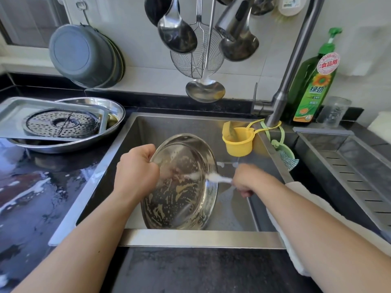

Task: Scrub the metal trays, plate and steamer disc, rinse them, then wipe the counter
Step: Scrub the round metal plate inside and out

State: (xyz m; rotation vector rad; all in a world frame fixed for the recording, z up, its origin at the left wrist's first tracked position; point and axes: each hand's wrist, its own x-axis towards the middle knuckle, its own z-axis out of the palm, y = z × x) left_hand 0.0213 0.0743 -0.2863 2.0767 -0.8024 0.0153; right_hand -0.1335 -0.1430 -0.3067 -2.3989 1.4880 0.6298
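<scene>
My left hand (136, 169) curled over upper-left rim of round plate (179, 182), gripping it tilted on edge inside sink (190, 237); left forearm reaches in from lower left; my right hand (246, 182) fisted around white brush (215, 178), motion-blurred, bristles at plate's right rim; soap streaks on plate face; rectangular tray (12, 119) holding steamer disc (61, 123) rests atop oval tray (114, 108) on wet counter (31, 187), left of sink.

Wet black counter (31, 187) (soapy streaks) bears a round metal tray (118, 115); detergent bottle (313, 81) stands right.
</scene>
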